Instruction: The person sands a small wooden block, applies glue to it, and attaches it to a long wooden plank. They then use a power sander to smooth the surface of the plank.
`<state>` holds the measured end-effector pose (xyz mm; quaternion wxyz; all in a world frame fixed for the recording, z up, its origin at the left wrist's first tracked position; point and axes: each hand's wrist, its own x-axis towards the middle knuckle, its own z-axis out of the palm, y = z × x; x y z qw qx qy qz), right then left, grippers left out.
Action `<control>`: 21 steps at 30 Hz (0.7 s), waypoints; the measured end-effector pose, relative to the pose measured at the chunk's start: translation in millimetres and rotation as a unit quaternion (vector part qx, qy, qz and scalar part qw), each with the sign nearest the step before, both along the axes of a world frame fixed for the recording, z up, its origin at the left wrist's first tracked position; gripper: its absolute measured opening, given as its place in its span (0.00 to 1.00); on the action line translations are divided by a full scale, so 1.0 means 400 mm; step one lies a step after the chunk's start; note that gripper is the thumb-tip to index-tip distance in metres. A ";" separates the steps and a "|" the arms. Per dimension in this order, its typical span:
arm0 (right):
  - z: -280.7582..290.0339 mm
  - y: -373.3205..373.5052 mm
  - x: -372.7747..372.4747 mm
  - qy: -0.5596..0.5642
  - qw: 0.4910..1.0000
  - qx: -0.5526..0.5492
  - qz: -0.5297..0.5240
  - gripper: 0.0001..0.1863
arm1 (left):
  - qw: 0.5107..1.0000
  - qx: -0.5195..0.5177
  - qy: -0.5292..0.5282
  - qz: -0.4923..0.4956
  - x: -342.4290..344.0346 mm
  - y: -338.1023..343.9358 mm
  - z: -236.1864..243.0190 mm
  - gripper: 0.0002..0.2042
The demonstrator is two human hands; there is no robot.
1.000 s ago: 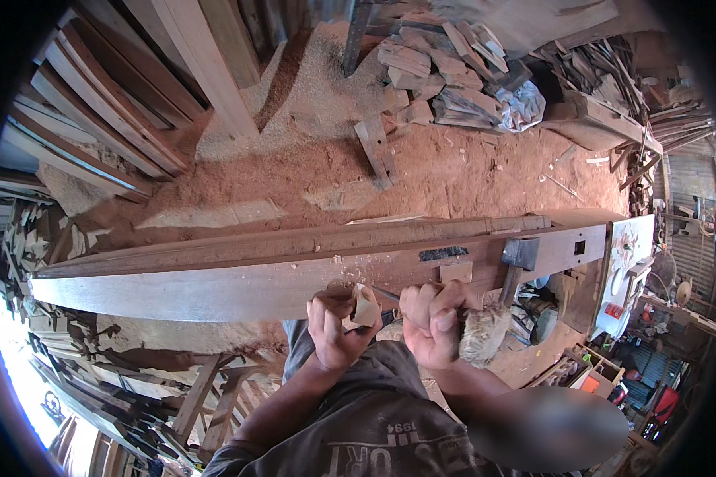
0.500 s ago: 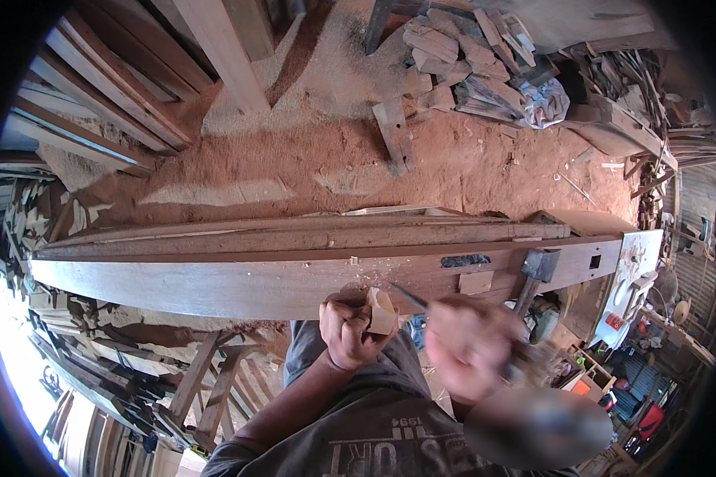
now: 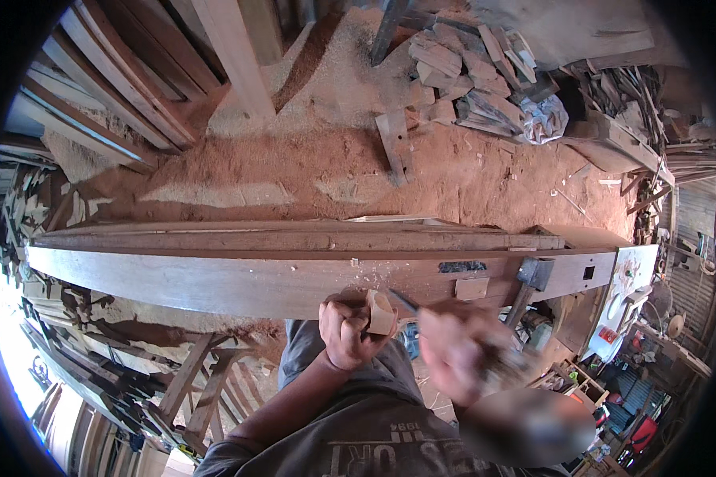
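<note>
While the left hand (image 3: 342, 332) curls its fingers snugly round one pale, angular wooden block (image 3: 382, 315), the right hand (image 3: 452, 346), blurred, looks closed round one dark, narrow-bladed tool (image 3: 404, 300); the block juts from the thumb side of the left hand, between the two hands, and the blade slants toward it, though I cannot tell whether they touch.

Just beyond both hands runs one long, smooth brown wooden plank (image 3: 175, 278), with one rougher brown timber (image 3: 294, 238) along its far side; ahead of the right hand the plank bears one dark elongated patch (image 3: 461, 266), one small tan wooden rectangle (image 3: 472, 288) and, farther right, one square dark hole (image 3: 588, 273); one grey, block-headed mallet (image 3: 536, 273) stands in the way to the right of the right hand; pale wood chips (image 3: 370, 274), too small to count, lie beyond the left hand.

Well past the plank, one notched brown wooden piece (image 3: 392, 147) lies ahead of the hands; farther right sits one heap of wooden offcuts (image 3: 445, 71), too jumbled to count, beside one crumpled silvery bag (image 3: 545, 119); far left of the left hand lean several long brown boards (image 3: 111, 87), overlapping; one white-topped table (image 3: 615, 294) stands far right of the right hand.
</note>
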<state>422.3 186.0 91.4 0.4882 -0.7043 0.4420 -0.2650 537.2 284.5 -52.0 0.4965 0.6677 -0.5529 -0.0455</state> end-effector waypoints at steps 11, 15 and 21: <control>-0.037 0.037 0.090 -0.145 0.982 0.047 -0.109 0.23 | 0.999 0.036 0.017 -0.027 0.000 0.018 -0.012 0.27; -0.077 0.001 0.034 0.006 0.992 -0.121 -0.040 0.17 | 1.000 0.007 0.030 -0.004 -0.004 0.016 -0.018 0.25; -0.185 0.039 0.042 0.096 0.986 -0.135 -0.034 0.15 | 1.000 0.016 0.000 0.005 -0.018 0.013 -0.040 0.22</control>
